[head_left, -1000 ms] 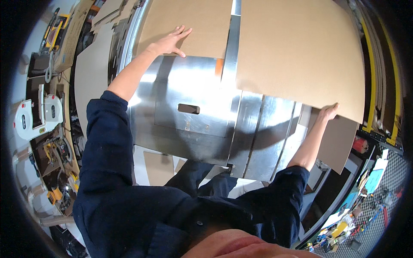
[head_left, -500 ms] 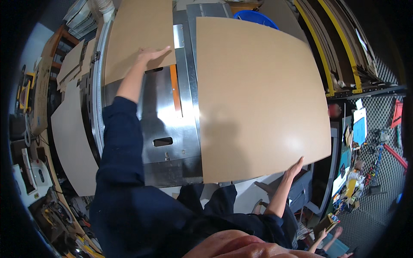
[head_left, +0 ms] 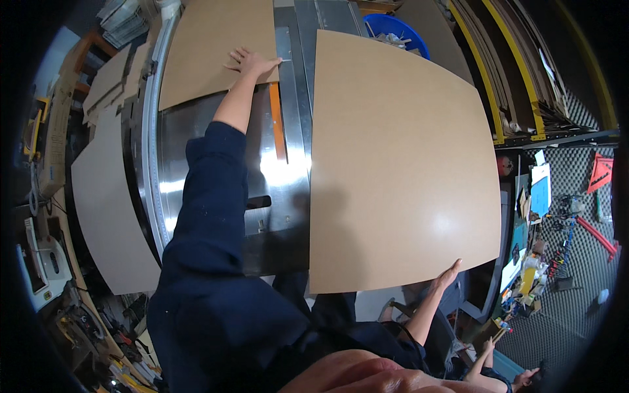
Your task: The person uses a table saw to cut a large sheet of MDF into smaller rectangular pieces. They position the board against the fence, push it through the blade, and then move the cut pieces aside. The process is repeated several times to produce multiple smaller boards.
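My left hand (head_left: 253,63) reaches far forward and lies with fingers spread on the near right part of a brown fibreboard sheet (head_left: 216,39). That sheet rests on a steel machine table (head_left: 196,144) with an orange strip (head_left: 278,124) let into it. On the right, a second, larger fibreboard sheet (head_left: 406,150) covers part of the table and sticks out past its near side. My right hand (head_left: 448,274) grips this sheet's near edge towards its right corner, thumb on top; the other fingers are hidden underneath.
Along the table's left runs a metal rail (head_left: 149,144), with a grey panel (head_left: 108,203) beyond it. A blue bin (head_left: 419,42) of offcuts stands far right, near racked sheets (head_left: 504,72). Another person (head_left: 488,373) is at the lower right; tools crowd the left bench (head_left: 98,321).
My left hand has moved forward and slightly right, its fingers spreading. The left sheet's near edge lies farther away, baring more steel. My right hand and the larger sheet's near edge sit slightly nearer me.
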Motion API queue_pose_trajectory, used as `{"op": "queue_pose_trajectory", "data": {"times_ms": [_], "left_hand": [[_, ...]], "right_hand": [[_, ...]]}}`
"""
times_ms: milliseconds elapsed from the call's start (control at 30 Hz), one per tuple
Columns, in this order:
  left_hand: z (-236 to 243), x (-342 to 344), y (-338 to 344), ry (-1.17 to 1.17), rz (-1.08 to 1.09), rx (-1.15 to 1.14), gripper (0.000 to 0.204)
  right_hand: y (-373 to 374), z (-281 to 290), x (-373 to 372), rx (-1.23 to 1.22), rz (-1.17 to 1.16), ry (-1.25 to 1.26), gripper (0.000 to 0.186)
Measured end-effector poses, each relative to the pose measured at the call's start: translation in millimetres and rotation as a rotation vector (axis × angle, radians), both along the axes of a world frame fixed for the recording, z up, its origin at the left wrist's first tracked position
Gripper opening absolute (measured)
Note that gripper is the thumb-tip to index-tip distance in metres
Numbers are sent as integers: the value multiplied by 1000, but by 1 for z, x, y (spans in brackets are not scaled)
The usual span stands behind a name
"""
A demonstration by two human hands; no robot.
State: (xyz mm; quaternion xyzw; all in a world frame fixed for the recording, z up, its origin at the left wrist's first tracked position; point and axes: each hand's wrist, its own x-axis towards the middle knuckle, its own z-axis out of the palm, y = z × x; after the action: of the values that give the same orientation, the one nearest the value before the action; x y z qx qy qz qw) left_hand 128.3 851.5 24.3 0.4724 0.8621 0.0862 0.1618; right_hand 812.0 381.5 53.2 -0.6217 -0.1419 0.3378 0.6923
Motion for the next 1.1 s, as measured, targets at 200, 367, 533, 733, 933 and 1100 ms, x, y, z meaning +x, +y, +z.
{"op": "queue_pose_trajectory", "data": {"times_ms": [200,367,533,733,933,1100], "left_hand": [[3,18,8,-16,-6,-73,110],[-11,48,49,368,-84,-127,79],[48,52,58,567,-40,-201,55],[128,-38,56,767,-223,-5,20],[255,-177,1,1160,-545,241,16],[362,-214,-69,1184,-549,392,18]], "right_hand": [[1,7,-4,8,47,28,51],[-3,4,2,13,29,20,51],[-6,7,21,26,25,-16,49],[5,-2,7,64,-14,29,46],[-10,9,-12,21,-117,-57,47],[-43,27,23,-24,-205,-102,46]]}}
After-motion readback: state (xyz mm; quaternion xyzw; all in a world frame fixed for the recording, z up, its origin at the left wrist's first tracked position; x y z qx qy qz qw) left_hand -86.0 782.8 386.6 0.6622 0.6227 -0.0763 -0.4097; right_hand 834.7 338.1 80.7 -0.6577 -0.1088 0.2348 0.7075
